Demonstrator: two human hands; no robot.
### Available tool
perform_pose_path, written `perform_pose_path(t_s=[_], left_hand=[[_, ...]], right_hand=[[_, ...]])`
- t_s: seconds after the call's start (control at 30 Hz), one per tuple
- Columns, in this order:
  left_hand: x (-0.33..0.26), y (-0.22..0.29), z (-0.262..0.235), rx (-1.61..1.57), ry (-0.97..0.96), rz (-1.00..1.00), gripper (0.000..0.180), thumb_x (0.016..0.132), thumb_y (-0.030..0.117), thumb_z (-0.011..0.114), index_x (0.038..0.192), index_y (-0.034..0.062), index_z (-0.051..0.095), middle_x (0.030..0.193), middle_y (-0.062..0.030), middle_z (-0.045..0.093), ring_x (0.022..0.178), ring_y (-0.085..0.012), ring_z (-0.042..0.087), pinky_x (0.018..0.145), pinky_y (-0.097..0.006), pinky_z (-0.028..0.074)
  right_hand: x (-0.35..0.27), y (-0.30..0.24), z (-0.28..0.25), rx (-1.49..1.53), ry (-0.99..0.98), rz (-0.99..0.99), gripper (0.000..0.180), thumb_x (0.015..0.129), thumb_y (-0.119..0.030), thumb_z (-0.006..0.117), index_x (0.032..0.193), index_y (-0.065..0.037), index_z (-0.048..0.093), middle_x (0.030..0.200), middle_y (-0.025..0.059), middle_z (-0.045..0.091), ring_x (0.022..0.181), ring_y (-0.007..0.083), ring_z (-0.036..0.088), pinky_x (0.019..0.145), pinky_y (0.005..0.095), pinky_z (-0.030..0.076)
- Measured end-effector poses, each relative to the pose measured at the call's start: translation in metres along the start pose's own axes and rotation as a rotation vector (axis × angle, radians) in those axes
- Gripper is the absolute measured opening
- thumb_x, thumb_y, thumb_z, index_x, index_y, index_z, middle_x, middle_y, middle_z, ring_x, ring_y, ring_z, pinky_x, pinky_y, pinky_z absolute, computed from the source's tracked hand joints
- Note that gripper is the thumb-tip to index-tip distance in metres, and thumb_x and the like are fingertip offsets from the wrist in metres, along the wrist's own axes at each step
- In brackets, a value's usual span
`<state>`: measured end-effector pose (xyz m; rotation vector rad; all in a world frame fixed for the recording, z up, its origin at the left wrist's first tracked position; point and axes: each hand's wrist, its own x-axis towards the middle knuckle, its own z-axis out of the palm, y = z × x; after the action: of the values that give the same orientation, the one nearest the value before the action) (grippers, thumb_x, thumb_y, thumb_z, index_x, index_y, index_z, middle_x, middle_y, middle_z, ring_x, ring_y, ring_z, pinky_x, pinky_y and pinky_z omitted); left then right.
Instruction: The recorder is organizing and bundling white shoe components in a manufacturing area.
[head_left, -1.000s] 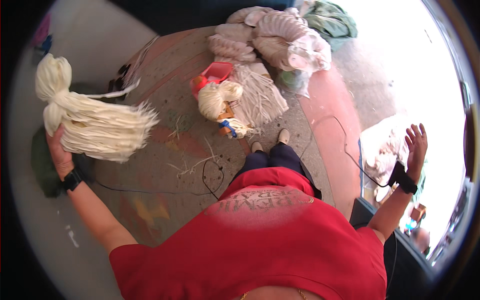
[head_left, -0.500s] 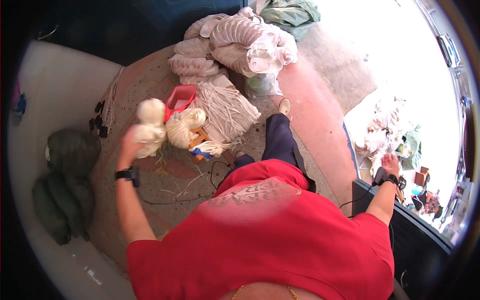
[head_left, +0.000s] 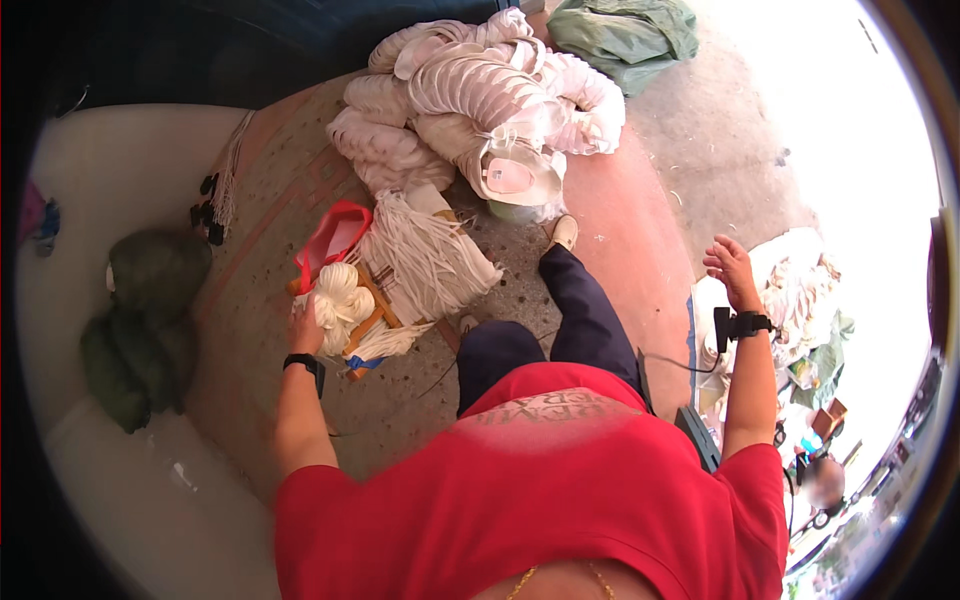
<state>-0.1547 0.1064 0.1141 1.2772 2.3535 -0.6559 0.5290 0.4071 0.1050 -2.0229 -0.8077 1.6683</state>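
While stooping over the mottled floor (head_left: 300, 200), left hand (head_left: 306, 335) closed on a cream bundle of fibre (head_left: 338, 300), fingers wrapped round its lower end and the knotted head of it resting against a small wooden frame (head_left: 368, 315). Beside that, touching the frame on its far side, a flat sheaf of pale strands (head_left: 430, 260) fanned out across the ground, with a red scoop-like tray (head_left: 330, 235) just behind the bundle. Further off, heaped against the dark wall, a big pile of white hanks (head_left: 470, 100) (some coiled, some bagged) and a green cloth (head_left: 625, 30) beyond it.

Right hand (head_left: 730, 268) lifted out to the side, well away from the work, fingers loosely spread and gripping nothing; wrist strapped with a black band.

By the look of things, only partway: one bundle brought down to the frame and a sheaf already laid out there, but the bundle not yet let go, and the large heap behind apparently untouched. Dark green sacks (head_left: 130, 330) slumped against the pale curved wall (head_left: 120, 160) at the left
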Motion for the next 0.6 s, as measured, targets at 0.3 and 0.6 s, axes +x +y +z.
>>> perform_pose_path(t_s=[0.3, 0.6], left_hand=[[0.033, 0.017, -0.019, -0.067, -0.2, -0.12, 0.086, 0.061, 0.012, 0.071, 0.132, 0.0209, 0.024, 0.13, -0.0155, 0.035, 0.118, -0.0362, 0.035, 0.094, -0.045, 0.035], [0.04, 0.037, -0.004, 0.057, -0.196, -0.323, 0.072, 0.066, 0.011, 0.065, 0.128, 0.0249, 0.03, 0.128, -0.011, 0.035, 0.117, -0.0335, 0.036, 0.086, -0.047, 0.041]], right_hand=[[0.077, -0.01, 0.0, -0.199, -0.136, 0.102, 0.039, 0.081, -0.019, 0.053, 0.115, 0.0, 0.046, 0.084, 0.0053, 0.058, 0.066, 0.0114, 0.056, 0.054, 0.0218, 0.043], [0.066, 0.004, 0.015, -0.416, -0.205, 0.059, 0.034, 0.081, -0.018, 0.052, 0.11, 0.0, 0.049, 0.079, 0.0038, 0.057, 0.065, 0.01, 0.055, 0.054, 0.0217, 0.042]])
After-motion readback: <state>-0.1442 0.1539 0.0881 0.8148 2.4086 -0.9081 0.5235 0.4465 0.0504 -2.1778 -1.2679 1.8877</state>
